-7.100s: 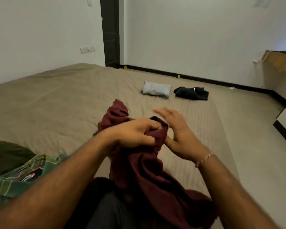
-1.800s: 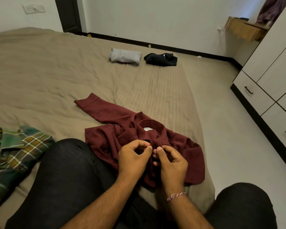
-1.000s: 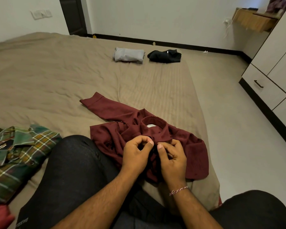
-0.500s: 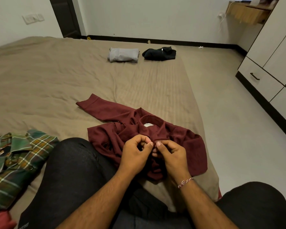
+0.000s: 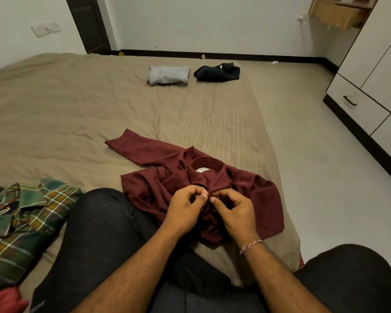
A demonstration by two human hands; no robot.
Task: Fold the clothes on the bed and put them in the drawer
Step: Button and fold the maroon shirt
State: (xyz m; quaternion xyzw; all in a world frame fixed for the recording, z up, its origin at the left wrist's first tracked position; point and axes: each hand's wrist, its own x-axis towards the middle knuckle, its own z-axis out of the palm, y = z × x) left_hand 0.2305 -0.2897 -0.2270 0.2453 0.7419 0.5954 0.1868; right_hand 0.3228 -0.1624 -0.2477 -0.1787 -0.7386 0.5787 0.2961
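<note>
A maroon shirt [image 5: 253,190] lies front-up on the tan bed [image 5: 77,114], collar away from me, one sleeve stretched out to the left. My left hand [image 5: 185,206] and my right hand [image 5: 233,208] meet just below the collar, each pinching the shirt's front edge between thumb and fingers. A folded grey garment [image 5: 167,75] and a folded black garment [image 5: 217,72] rest side by side at the far end of the bed. The white drawer unit [image 5: 357,105] with a dark handle stands at the right.
A green plaid shirt [image 5: 20,222] lies crumpled at my left, with red cloth [image 5: 2,301] at the bottom left corner. My knees in dark trousers frame the shirt. Bare floor runs between bed and drawers. A dark door stands at the back.
Seven seconds ago the shirt was held bunched in the air; now it lies spread on the bed. Over the last second my hands have stayed pinching its front placket near the collar.
</note>
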